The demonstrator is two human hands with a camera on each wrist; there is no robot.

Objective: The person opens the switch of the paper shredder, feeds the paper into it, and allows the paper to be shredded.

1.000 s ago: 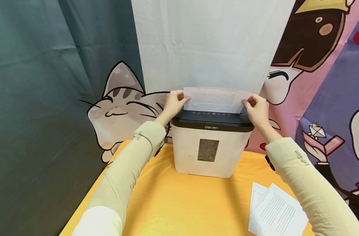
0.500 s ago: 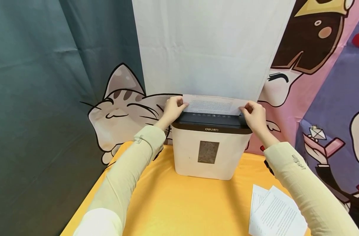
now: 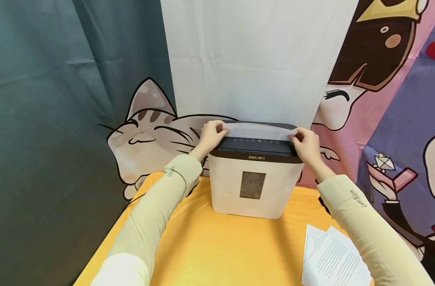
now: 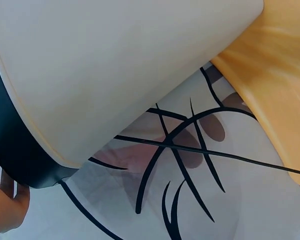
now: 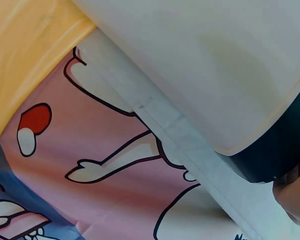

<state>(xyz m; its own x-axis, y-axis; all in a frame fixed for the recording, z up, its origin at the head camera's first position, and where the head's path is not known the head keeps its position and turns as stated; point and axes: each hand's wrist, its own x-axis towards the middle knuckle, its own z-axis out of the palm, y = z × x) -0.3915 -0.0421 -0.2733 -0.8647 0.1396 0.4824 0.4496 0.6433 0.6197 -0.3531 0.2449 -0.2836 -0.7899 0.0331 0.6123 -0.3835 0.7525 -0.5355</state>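
Note:
A white paper shredder (image 3: 228, 186) with a dark top stands on the yellow cloth. Upright in its top slot is a printed sheet of paper (image 3: 257, 131), of which only a low strip shows above the lid. My left hand (image 3: 212, 135) pinches the sheet's left end between thumb and fingers. At the right end, my right hand (image 3: 306, 145) pinches the same sheet. In the left wrist view, part of my left hand (image 4: 7, 205) shows beside the dark lid. My right hand (image 5: 295, 195) appears likewise at the lid's edge in the right wrist view; the sheet is hidden in both.
Several printed sheets (image 3: 337, 258) lie overlapping on the yellow tablecloth (image 3: 217, 246) at the front right. Behind the shredder hangs a cartoon-printed curtain (image 3: 257, 59). A thin black cord (image 4: 230, 157) runs beside the shredder in the left wrist view.
The printed sheet has sunk steadily into the shredder's slot, from a tall portion to a low strip. Both hands have moved down with it, still pinching its ends.

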